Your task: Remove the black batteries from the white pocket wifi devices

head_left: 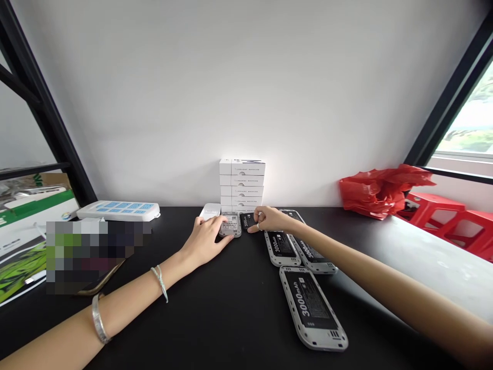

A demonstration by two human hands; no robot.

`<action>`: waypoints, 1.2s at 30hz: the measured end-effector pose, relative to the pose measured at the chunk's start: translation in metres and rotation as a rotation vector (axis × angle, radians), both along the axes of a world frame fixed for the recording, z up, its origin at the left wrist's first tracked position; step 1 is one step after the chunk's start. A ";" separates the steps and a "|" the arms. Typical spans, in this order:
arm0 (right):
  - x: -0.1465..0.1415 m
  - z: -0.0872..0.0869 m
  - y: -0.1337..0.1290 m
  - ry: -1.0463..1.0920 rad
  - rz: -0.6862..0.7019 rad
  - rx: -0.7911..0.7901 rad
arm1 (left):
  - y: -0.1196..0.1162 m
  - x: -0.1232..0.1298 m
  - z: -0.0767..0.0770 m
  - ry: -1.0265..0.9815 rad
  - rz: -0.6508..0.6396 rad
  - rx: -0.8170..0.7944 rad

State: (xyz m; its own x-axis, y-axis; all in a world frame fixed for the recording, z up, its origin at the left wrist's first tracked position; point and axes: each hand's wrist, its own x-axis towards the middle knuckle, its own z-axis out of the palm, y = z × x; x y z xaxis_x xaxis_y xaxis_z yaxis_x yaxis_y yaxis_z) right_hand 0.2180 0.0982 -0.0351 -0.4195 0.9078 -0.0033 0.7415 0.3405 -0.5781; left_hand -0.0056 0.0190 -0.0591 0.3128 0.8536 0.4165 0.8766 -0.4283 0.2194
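My left hand [208, 237] rests on a grey electronic device [232, 229] with its back off and a printed label in its bay. The index finger lies on its left part and the thumb along its near edge. A white piece [211, 208] lies just behind that hand. My right hand [271, 219] is closed, thumb and curled finger at the right edge of a black battery [245, 222] beside the device. Under and near the right forearm lie more grey devices [287, 259] with black 3000mAh batteries in them. A similar device [314, 308] lies closer to me.
Stacked white boxes [242, 186] stand against the wall. At left are a white power strip [119, 210], a blurred-out item [92, 257] and a green-and-white box [23, 246]. A red plastic bag [379, 190] lies at right by red stools [435, 213].
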 end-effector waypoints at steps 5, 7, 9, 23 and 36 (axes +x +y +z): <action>-0.004 0.000 -0.004 -0.051 0.003 0.043 | 0.000 0.000 -0.001 -0.010 -0.009 0.017; -0.003 0.005 -0.005 -0.055 0.035 0.046 | 0.000 -0.001 -0.001 0.003 -0.006 0.027; 0.003 0.013 -0.007 -0.052 0.066 0.056 | 0.000 -0.001 -0.002 0.029 -0.003 0.061; 0.057 0.043 -0.050 -0.290 0.140 -0.032 | -0.013 0.005 0.001 0.089 -0.100 0.196; 0.020 0.033 -0.052 -0.013 0.226 0.033 | -0.023 0.009 0.009 0.006 -0.311 0.135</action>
